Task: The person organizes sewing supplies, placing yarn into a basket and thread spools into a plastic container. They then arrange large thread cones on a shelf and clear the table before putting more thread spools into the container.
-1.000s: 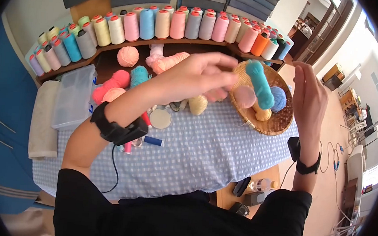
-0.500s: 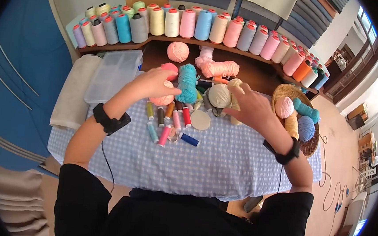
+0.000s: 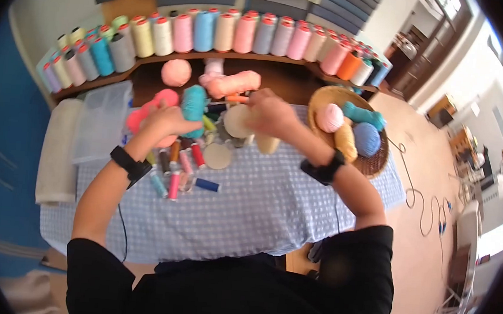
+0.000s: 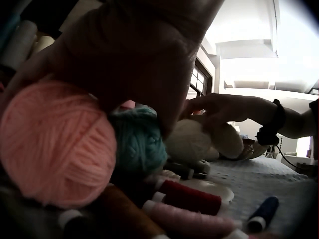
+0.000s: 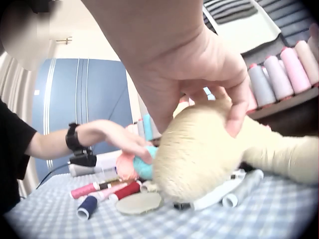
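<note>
- My right hand (image 3: 269,114), fingers spread half a second ago, now grips the rounded cream yarn bundle (image 5: 197,154) mid-frame, giving me control.
- My left hand (image 3: 161,123), at the teal yarn skein (image 3: 193,106) left of centre: hold unclear.

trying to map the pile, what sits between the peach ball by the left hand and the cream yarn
The teal yarn, in the left wrist view; part of the left hand also shows between it and the cream yarn.
</note>
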`<state>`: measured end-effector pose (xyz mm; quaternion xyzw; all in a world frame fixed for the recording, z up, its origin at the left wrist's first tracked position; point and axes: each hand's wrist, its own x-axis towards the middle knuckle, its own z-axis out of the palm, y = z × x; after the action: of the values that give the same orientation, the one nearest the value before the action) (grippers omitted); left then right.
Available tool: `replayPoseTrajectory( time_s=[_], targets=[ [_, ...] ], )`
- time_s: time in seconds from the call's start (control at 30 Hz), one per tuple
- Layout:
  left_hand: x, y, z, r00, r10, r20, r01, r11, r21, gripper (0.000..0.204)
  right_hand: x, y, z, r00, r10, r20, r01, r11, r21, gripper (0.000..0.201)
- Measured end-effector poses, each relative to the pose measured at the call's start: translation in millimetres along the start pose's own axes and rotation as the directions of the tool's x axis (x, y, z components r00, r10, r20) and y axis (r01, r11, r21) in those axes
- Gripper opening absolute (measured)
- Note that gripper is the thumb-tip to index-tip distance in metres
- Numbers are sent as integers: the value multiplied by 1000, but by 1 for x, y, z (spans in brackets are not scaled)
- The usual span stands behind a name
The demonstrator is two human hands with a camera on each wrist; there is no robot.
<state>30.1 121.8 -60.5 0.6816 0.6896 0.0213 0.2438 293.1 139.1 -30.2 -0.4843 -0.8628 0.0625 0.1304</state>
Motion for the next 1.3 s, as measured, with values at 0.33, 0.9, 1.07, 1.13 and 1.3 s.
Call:
replayPoseTrajectory(
  time_s=[0.33, 0.9, 1.07, 1.13, 1.3],
  targets=[
    [-31, -11, -18, 948, -43, -314, 94, 984, 148, 66, -17, -19, 22, 993, 12, 119, -2, 996, -86, 88],
    [-59, 157, -69, 798, 602, -22, -376, 470, -799, 57, -86, 48, -140, 853, 334, -400, -300, 942, 147, 76],
    [-29, 246, -44, 682, 731, -6, -407, 373, -834, 59, -109, 126, -142, 805, 314, -503, -322, 944, 75, 50],
    [-13, 254, -31, 697, 717, -9, -591, 568, -573, 57, -115, 160, -130, 687, 139, -713, -301, 948, -105, 37],
    [12, 211, -17, 762, 647, -13, -611, 714, -342, 63, -132, 101, -134, 613, 281, -739, -417, 909, 0, 29]
  ],
)
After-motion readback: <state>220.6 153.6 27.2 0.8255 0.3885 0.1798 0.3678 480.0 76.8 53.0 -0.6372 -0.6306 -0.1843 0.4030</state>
